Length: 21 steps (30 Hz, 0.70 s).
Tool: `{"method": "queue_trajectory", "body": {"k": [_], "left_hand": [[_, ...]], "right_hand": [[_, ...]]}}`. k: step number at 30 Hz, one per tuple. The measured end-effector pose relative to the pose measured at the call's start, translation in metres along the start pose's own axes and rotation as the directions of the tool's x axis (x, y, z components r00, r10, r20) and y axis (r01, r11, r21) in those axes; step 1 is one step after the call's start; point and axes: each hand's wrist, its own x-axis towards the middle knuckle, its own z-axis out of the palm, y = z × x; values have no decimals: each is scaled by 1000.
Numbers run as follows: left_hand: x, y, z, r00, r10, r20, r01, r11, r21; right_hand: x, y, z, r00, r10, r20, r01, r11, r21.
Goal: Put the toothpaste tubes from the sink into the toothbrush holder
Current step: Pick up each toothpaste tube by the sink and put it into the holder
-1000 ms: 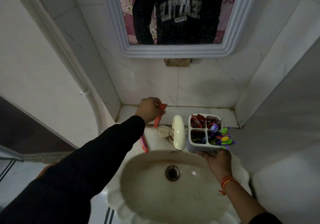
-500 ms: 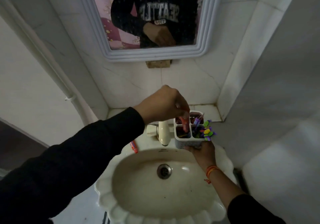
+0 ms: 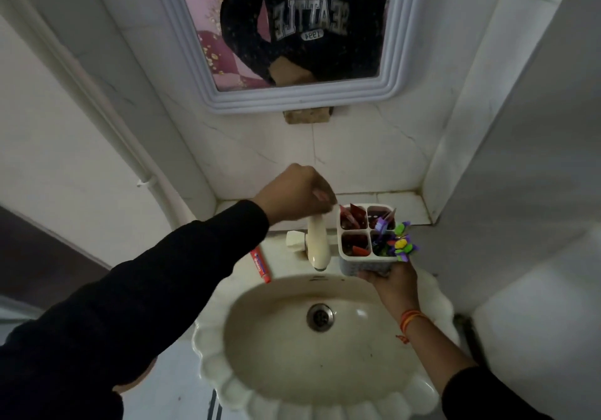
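- Right hand (image 3: pixel 392 281) wraps its grip around the base of the holder (image 3: pixel 366 258), just right of the tap (image 3: pixel 317 240).
- Left hand (image 3: pixel 297 197) hovers beside the holder's back-left compartment, fingers curled together, apparently holding nothing.
- Red tubes (image 3: pixel 353 216) stand in the holder's left compartments.
- One tube (image 3: pixel 260 265) lies on the sink (image 3: pixel 214 367) rim, left of the tap.

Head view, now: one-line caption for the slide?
Left hand hovers beside the four-compartment toothbrush holder steadied by the right hand; one red toothpaste tube remains on the sink rim.
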Motion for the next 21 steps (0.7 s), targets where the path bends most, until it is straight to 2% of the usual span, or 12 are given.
{"method": "queue_trajectory", "body": {"k": [2, 3, 5, 7, 11, 15, 19, 21], "left_hand": [[0, -29, 1, 983, -169, -68, 164, 983, -79], [0, -45, 6, 963, -264, -53, 261, 963, -64], [-2, -72, 24, 899, -437, 31, 436, 899, 30], [-7, -92, 43, 834, -539, 116, 529, 842, 104], [-14, -114, 73, 738, -653, 170, 632, 758, 162], [-20, -122, 94, 700, -704, 120, 681, 709, 185], [-26, -131, 107, 626, -778, 43, 779, 627, -3], [-26, -130, 102, 620, -782, 54, 784, 616, -80]], "right_hand": [[1, 0, 0, 1000, 10, -11, -9, 1000, 17], [2, -1, 0, 1000, 16, 7, -16, 1000, 9], [2, -2, 1, 1000, 24, 12, -25, 999, 29], [3, 0, 1, 1000, 8, -13, -7, 999, 45], [1, 4, 0, 1000, 10, 1, -10, 998, 63], [2, 0, 1, 999, 30, 14, -32, 995, 97], [4, 5, 1, 999, 19, 27, -22, 995, 99], [3, 6, -1, 999, 39, 29, -41, 995, 87]]}}
